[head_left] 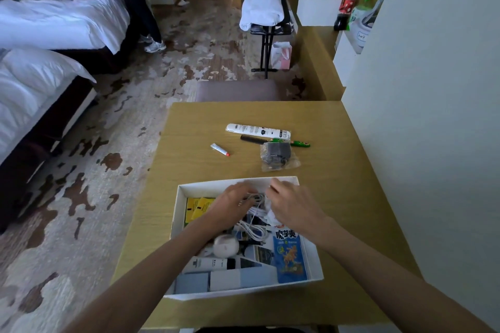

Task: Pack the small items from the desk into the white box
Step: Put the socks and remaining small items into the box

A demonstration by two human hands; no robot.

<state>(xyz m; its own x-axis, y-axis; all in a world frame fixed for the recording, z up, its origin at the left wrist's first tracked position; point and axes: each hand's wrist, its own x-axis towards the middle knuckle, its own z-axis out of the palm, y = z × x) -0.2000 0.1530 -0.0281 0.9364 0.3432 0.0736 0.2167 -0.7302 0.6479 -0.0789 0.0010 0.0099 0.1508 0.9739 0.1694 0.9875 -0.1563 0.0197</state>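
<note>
At 6 o'clock of the desk (205,127), white box (205,187) is sitting open and looking well filled. Both hands are reaching into its 12 o'clock half. Left hand (230,204) is curling its fingers round the white cable (254,227), bunching it near the box middle. Right hand (293,205), at 3 o'clock of the left, is bending its fingers down by the same cable. Blur is hiding whether they are pinching anything, so cannot tell.

Inside, blue snack packet (288,257) is lying along the 3 o'clock wall, yellow packets (198,208) at 9 o'clock, grey cartons (194,281) and white bottle (208,263) at 6 o'clock.

Judging progress: more than half packed, cable going in now. Five items are waiting on the desk at 12 o'clock of the box, apart from it:
- long white tube (258,130), lying farthest
- bagged dark item (278,155), lying nearest the box
- black comb (254,140) and green pen (293,142), lying between those two
- small red-capped tube (220,149), lying alone at 10 o'clock
</note>
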